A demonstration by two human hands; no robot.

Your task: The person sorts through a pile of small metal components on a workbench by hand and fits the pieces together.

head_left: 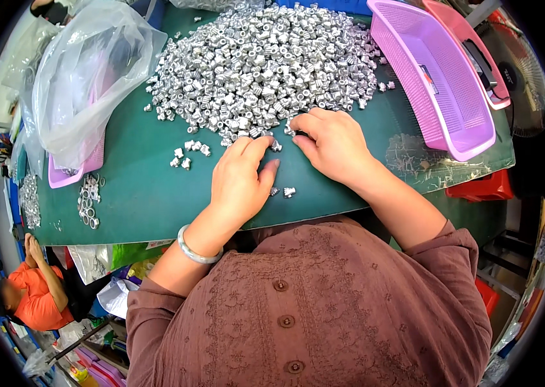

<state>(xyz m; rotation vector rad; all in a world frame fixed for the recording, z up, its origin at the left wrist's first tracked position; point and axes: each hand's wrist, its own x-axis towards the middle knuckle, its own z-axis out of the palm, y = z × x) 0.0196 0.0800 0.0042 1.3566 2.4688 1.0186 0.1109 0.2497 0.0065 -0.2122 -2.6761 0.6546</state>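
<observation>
A large heap of small silver ribbed metal parts (259, 61), each with a round hole, lies before me. My left hand (237, 177), with a pale bangle on the wrist, rests at the heap's near edge. Its thumb stands apart from the curved fingers, and one metal part (276, 146) lies by its fingertips. To its right, my right hand (337, 143) pinches a small silver metal part (289, 129) at thumb and forefinger. Closer to me lies a loose metal part (289, 192), with another half hidden by my left thumb. Several more loose parts (185, 155) sit left of my left hand.
The green table (150, 193) carries a purple basket (437, 84) at right and a pink basket (66, 177) under a clear plastic bag (92, 77) at left. Metal rings (89, 206) lie near the left edge. A person in orange (40, 297) sits beyond the table's left side.
</observation>
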